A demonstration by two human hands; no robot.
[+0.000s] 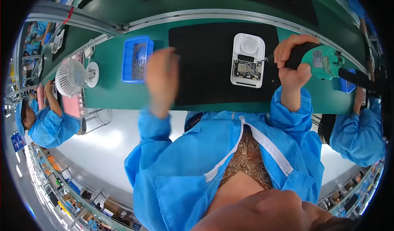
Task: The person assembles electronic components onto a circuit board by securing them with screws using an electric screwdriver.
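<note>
My right hand (pixel 292 59) is wrapped round a green and black electric screwdriver (pixel 323 63). The tool lies nearly level, its bit pointing left at the right edge of a white plastic housing (pixel 235 46); whether it touches a screw I cannot make out. Inside the housing are a round white part (pixel 249 44) and a circuit board (pixel 248 70). My left hand (pixel 161 77), smeared by motion, is over the left edge of the black mat (pixel 205 63), beside a blue bin (pixel 127 63) of small metal pieces that look like screws. Its fingers are too blurred to read.
On the green bench (pixel 106 97), a white desk fan (pixel 70 78) stands at the left. A metal rail (pixel 197 15) runs behind the mat. Another blue bin (pixel 347 85) shows at the right. Co-workers in blue sit at the left (pixel 51 126) and right (pixel 357 134).
</note>
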